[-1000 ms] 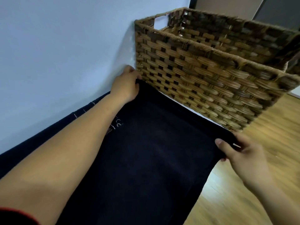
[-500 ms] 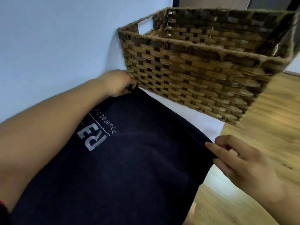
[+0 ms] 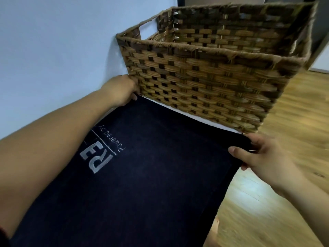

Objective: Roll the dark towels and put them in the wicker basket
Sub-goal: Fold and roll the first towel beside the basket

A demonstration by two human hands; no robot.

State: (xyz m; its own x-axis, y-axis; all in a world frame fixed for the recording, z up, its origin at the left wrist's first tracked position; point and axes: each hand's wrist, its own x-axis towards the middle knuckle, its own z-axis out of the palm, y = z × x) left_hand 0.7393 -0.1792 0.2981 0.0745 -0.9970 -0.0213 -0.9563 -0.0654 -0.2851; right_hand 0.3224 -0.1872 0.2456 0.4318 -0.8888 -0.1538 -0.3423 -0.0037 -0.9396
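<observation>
The left hand and the right hand each held a far corner of a dark towel in front of a basket.

The towel lay flat in the middle, white letters up, not rolled yet. The left hand gripped its corner at 11 o'clock. The right hand pinched the other corner at 3 o'clock, thumb on top. They probably pulled the edge tight so the towel lay smooth for rolling. The basket stood at 12 o'clock, just past the towel's far edge, likely close so rolled towels could go straight in.
</observation>
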